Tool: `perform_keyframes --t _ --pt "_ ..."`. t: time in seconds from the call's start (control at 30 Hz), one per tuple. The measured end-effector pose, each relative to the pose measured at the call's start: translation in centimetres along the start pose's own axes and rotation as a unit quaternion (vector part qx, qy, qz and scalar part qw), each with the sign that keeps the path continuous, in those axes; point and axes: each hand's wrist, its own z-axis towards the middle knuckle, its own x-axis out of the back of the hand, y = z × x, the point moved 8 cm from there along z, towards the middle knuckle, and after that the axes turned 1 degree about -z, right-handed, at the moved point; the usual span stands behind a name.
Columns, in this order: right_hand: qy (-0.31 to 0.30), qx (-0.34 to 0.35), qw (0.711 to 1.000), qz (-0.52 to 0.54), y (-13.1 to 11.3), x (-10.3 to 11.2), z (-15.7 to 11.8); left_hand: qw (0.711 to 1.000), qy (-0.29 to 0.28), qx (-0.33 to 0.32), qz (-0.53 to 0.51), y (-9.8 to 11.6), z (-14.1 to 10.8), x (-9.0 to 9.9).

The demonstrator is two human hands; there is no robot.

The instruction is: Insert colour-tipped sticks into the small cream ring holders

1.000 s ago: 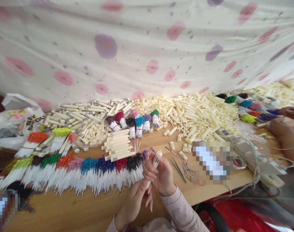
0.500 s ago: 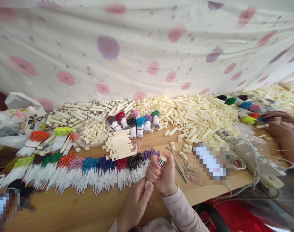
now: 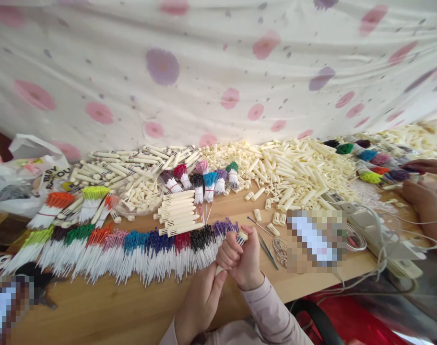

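Observation:
A cream pen barrel (image 3: 242, 237) with dark slots near its top passes through both of my hands. My right hand (image 3: 242, 261) is wrapped round its upper part, fingers and thumb closed. Below it, my left hand (image 3: 204, 292) grips the lower end, which shows just above the thumb. Beyond my hands lies a long row of coloured-tip refills (image 3: 149, 251), sorted by colour. Several cream barrels (image 3: 178, 213) are stacked behind that row. Banded refill bundles (image 3: 210, 187) stand farther back. To the right are short slotted pieces (image 3: 276, 218) and tweezers (image 3: 269, 251).
A big heap of cream parts (image 3: 293, 167) lies along the curtain (image 3: 204, 72). White cables and a power strip (image 3: 394, 258) run along the right side. Another person's hands (image 3: 421, 191) work at the far right. A plastic bag (image 3: 34, 177) stands left.
My hands stay closed round the barrel with almost no movement. At the far right, the other person's hands have moved slightly apart. The whole view has shifted a little.

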Motion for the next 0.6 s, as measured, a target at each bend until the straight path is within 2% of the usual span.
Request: perform_keyframes --t 0.4,0.6 --pt "-0.005 -0.013 0.999 -0.029 0.4 -0.8 0.3 0.998 -0.013 0.051 -0.039 -1.7 -0.3 -0.3" --pt "-0.018 0.003 0.999 -0.034 0.0 -0.6 0.0 0.998 -0.020 0.040 -0.047 -1.4 -0.2 -0.4"
